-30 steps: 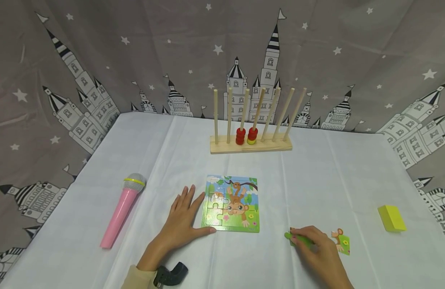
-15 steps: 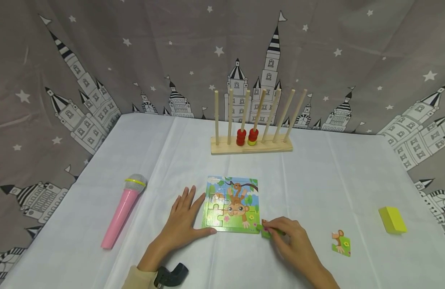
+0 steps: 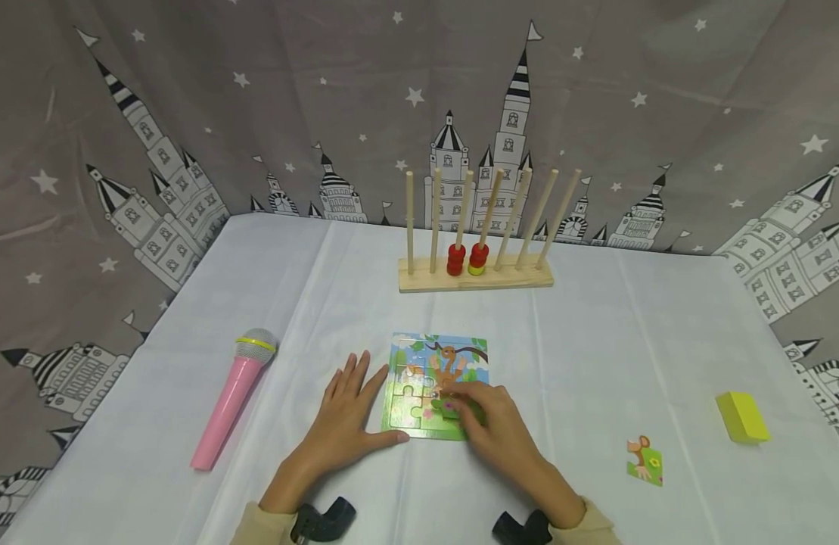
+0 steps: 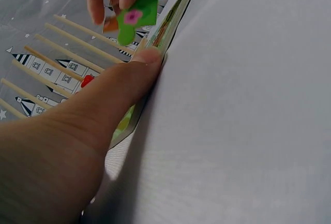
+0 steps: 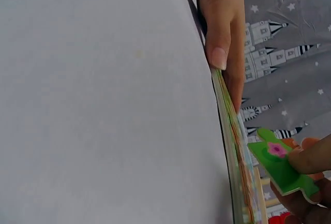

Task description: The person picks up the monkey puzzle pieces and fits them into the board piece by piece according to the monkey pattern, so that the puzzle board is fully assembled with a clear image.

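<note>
A square jigsaw puzzle with a monkey picture lies in its tray on the white cloth. My left hand rests flat at its left side, fingers spread, with the thumb at the lower left corner and the index finger along the left edge. Over the puzzle's right part, my right hand pinches a green puzzle piece with a pink flower between thumb and fingers. In the left wrist view that puzzle piece hangs above the tray. One loose puzzle piece, with a monkey's ear, lies to the right.
A wooden peg stand with red and yellow rings stands at the back. To the left lies a pink toy microphone. A yellow block sits at the far right. Behind the table hangs a grey castle-print curtain.
My right hand has carried the green puzzle piece leftward from beside the loose piece to over the puzzle. My left hand has stayed in place.
</note>
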`<state>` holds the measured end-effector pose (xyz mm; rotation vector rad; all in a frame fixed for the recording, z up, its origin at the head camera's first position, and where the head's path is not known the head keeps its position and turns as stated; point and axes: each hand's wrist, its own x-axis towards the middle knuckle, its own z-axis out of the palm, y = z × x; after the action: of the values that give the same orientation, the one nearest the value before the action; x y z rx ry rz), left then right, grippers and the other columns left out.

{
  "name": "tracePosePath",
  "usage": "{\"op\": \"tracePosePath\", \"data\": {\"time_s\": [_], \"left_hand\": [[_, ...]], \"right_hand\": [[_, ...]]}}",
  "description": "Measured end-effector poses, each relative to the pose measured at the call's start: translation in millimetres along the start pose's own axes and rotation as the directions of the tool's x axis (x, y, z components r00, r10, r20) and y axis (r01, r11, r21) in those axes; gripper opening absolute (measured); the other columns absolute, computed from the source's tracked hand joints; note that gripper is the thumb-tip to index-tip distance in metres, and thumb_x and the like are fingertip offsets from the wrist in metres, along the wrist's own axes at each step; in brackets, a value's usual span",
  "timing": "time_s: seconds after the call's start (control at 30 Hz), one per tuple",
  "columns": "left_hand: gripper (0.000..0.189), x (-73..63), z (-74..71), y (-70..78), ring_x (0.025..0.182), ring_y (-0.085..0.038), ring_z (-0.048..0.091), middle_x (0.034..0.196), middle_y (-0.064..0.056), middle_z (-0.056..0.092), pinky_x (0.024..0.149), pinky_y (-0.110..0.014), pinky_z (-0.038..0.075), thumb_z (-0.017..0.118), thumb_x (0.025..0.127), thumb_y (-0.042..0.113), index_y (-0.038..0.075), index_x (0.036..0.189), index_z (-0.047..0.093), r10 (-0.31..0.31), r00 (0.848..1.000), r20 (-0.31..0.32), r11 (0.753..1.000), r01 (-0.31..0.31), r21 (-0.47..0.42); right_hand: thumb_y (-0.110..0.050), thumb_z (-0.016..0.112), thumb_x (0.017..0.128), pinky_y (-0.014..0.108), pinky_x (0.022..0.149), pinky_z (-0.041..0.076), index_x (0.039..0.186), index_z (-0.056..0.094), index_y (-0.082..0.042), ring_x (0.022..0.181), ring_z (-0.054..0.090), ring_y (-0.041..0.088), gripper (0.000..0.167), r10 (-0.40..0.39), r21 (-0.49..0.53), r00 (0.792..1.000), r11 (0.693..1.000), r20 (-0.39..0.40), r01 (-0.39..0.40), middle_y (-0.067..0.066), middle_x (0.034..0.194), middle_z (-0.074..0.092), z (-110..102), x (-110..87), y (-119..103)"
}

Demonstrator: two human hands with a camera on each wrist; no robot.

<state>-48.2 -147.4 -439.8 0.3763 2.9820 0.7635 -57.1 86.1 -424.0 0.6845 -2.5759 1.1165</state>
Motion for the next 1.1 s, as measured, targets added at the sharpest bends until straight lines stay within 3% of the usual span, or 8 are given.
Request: {"op": "tracePosePath", "data": {"time_s": [0.2, 0.3, 0.4, 0.57, 0.63, 0.73, 0.83, 1.1], "left_hand": [[0.099, -0.2, 0.3, -0.8, 0.141, -0.035, 0.004, 0.152, -0.016, 0.013, 0.111, -0.053, 0.008, 0.066, 0.064, 0.064, 0.011, 0.141, 0.033, 0.009, 1.0, -0.005, 1.0, -0.009, 0.01], [0.099, 0.1, 0.5, -0.9, 0.141, -0.035, 0.004, 0.152, -0.016, 0.013, 0.111, -0.053, 0.008, 0.066, 0.064, 0.064, 0.011, 0.141, 0.033, 0.008, 1.0, -0.004, 1.0, -0.008, 0.009], [0.099, 0.3, 0.5, -0.8, 0.141, -0.035, 0.005, 0.152, -0.017, 0.013, 0.111, -0.053, 0.008, 0.066, 0.064, 0.064, 0.011, 0.141, 0.033, 0.005, 1.0, -0.002, 1.0, -0.005, 0.01], [0.098, 0.6, -0.1, -0.6, 0.141, -0.036, 0.005, 0.152, -0.017, 0.014, 0.111, -0.053, 0.008, 0.066, 0.064, 0.064, 0.01, 0.14, 0.034, 0.007, 1.0, -0.006, 1.0, -0.007, 0.012], [0.098, 0.7, -0.5, -0.6, 0.141, -0.036, 0.005, 0.151, -0.017, 0.014, 0.111, -0.053, 0.008, 0.066, 0.065, 0.064, 0.01, 0.14, 0.034, 0.011, 1.0, -0.01, 1.0, -0.011, 0.015], [0.098, 0.9, -1.1, -0.6, 0.141, -0.036, 0.006, 0.151, -0.018, 0.015, 0.111, -0.053, 0.008, 0.066, 0.065, 0.064, 0.01, 0.14, 0.034, 0.018, 1.0, -0.013, 1.0, -0.017, 0.016], [0.098, 0.8, -1.6, -0.5, 0.141, -0.036, 0.006, 0.151, -0.018, 0.015, 0.111, -0.053, 0.008, 0.066, 0.065, 0.064, 0.01, 0.14, 0.034, 0.024, 1.0, -0.016, 1.0, -0.024, 0.018], [0.098, 0.8, -1.9, -1.0, 0.141, -0.037, 0.006, 0.151, -0.018, 0.015, 0.111, -0.053, 0.008, 0.066, 0.065, 0.064, 0.01, 0.14, 0.034, 0.029, 0.999, -0.018, 0.999, -0.029, 0.023]], "right_hand": [[-0.007, 0.067, 0.079, 0.021, 0.07, 0.043, 0.102, 0.067, -0.012, 0.077, 0.059, 0.004, 0.024, 0.074, 0.076, 0.995, 0.994, 0.061, -0.079, -0.003, 0.092, 0.07, 11.6, 9.0, -4.0], [-0.007, 0.067, 0.079, 0.017, 0.059, 0.043, 0.096, 0.068, -0.011, 0.064, 0.052, 0.0, 0.018, 0.089, 0.121, 0.991, 0.987, 0.102, -0.101, -0.002, 0.086, 0.07, 14.6, 11.6, -5.2], [-0.008, 0.067, 0.08, 0.014, 0.046, 0.034, 0.093, 0.068, -0.011, 0.05, 0.037, -0.003, 0.014, 0.107, 0.143, 0.986, 0.982, 0.131, -0.126, -0.004, 0.075, 0.068, 16.2, 12.6, -5.4], [-0.009, 0.068, 0.079, 0.013, 0.041, 0.031, 0.089, 0.067, -0.012, 0.045, 0.032, -0.004, 0.011, 0.093, 0.133, 0.987, 0.985, 0.134, -0.111, -0.007, 0.066, 0.061, 18.4, 11.9, -3.6], [-0.011, 0.07, 0.078, 0.014, 0.047, 0.036, 0.089, 0.067, -0.012, 0.051, 0.038, -0.003, 0.011, 0.08, 0.112, 0.99, 0.989, 0.12, -0.094, -0.007, 0.072, 0.063, 19.3, 10.9, -2.9], [-0.016, 0.072, 0.076, 0.022, 0.067, 0.04, 0.09, 0.068, -0.014, 0.063, 0.045, 0.0, 0.015, 0.076, 0.07, 0.992, 0.994, 0.099, -0.083, -0.007, 0.083, 0.066, 20.5, 9.5, -2.9], [-0.023, 0.075, 0.073, 0.031, 0.078, 0.036, 0.09, 0.069, -0.015, 0.076, 0.049, 0.004, 0.02, 0.092, 0.033, 0.991, 0.995, 0.094, -0.095, -0.008, 0.088, 0.065, 21.1, 8.3, -3.8], [-0.032, 0.074, 0.073, 0.03, 0.078, 0.033, 0.097, 0.069, -0.015, 0.094, 0.049, 0.014, 0.03, 0.1, -0.097, 0.987, 0.991, 0.126, -0.088, -0.001, 0.102, 0.059, 23.1, 3.1, -5.6]]}}
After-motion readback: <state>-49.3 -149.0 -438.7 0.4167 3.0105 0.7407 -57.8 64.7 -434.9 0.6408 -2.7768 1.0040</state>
